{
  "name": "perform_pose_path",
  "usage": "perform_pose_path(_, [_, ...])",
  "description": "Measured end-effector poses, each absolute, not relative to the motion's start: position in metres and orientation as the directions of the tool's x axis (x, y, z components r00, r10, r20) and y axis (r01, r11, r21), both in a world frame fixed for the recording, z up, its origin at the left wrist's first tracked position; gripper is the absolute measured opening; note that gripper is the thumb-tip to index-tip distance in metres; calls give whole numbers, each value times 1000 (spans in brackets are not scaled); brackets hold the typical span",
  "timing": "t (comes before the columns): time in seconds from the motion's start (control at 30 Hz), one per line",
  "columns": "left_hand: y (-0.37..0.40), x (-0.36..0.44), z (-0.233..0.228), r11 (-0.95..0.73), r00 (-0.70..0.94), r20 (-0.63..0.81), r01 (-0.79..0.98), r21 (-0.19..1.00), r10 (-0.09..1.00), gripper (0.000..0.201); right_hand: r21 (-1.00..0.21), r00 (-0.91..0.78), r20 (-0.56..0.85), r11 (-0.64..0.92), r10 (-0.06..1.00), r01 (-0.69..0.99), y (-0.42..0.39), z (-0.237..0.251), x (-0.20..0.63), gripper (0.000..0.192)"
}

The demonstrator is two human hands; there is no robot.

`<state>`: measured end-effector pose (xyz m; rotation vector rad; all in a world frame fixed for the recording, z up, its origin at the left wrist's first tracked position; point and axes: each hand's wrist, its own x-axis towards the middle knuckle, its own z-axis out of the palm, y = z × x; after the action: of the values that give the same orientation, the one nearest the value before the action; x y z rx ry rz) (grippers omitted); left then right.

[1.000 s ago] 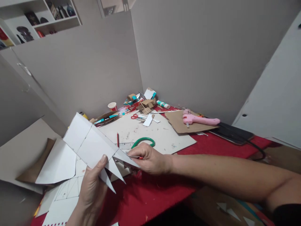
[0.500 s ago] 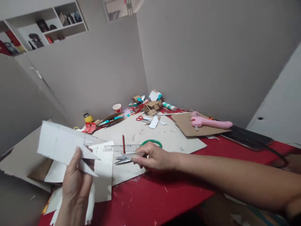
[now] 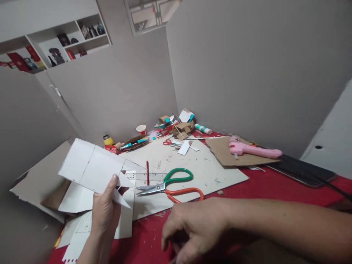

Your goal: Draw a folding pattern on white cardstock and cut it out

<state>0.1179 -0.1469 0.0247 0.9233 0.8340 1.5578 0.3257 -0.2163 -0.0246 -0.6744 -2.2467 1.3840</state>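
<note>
My left hand (image 3: 106,211) is closed on a sheet of white card (image 3: 90,165) marked with pencil lines. Pointed flaps stick out of the card on its right side, beyond my thumb. Low at the front of the table, my right hand (image 3: 196,227) hangs with its fingers bent and apart; I see nothing held between them, though the fingertips are partly cut off by the lower edge. Just beyond it lie scissors (image 3: 165,187) with one green and one orange handle, blades partly open. A clear ruler (image 3: 156,176) and a red pencil (image 3: 147,172) lie behind them.
A pink glue gun (image 3: 253,149) rests on brown cardboard (image 3: 220,150) at the right, near a black flat device (image 3: 305,170). Cardboard scraps (image 3: 184,128), small red scissors (image 3: 167,142) and a paper cup (image 3: 141,129) are at the back. White sheets (image 3: 77,198) lie at the left.
My right hand has drawn back from over the scissors toward the table's front; the small grey-white triangle it held no longer shows. My left hand has shifted right with the card, and the view has tilted.
</note>
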Motion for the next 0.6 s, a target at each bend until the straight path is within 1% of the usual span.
perform_pose_path(0.07, [-148,119,24,-157,-96,129,-415,896,987,36,-896,-712,211,423,670,133,-215,-20,328,25])
perform_pose_path(0.13, [-149,119,24,-156,-85,133,-398,904,987,34,-872,-528,357,478,771,108,-210,-14,332,19])
perform_pose_path(0.17, [-149,120,24,-157,-80,136,-392,907,987,34,-875,-422,398,475,815,93,-208,-11,334,22])
perform_pose_path(0.23, [-150,123,23,-154,-61,141,-380,912,988,36,-904,-231,407,426,884,36,-202,-7,337,28])
perform_pose_path(0.3, [-152,126,22,-143,-29,142,-369,918,989,39,-930,-130,366,366,921,-22,-198,-6,339,30])
perform_pose_path(0.4, [-158,134,18,-109,39,130,-348,931,991,45,-949,-126,316,313,940,-45,-194,-9,336,35])
perform_pose_path(0.47, [-162,138,15,-71,86,104,-325,943,991,48,-963,-173,271,265,947,-58,-193,-11,333,40])
perform_pose_path(0.6, [-168,143,8,-1,156,44,-268,964,987,50,-980,-273,199,183,941,-82,-195,-15,328,44])
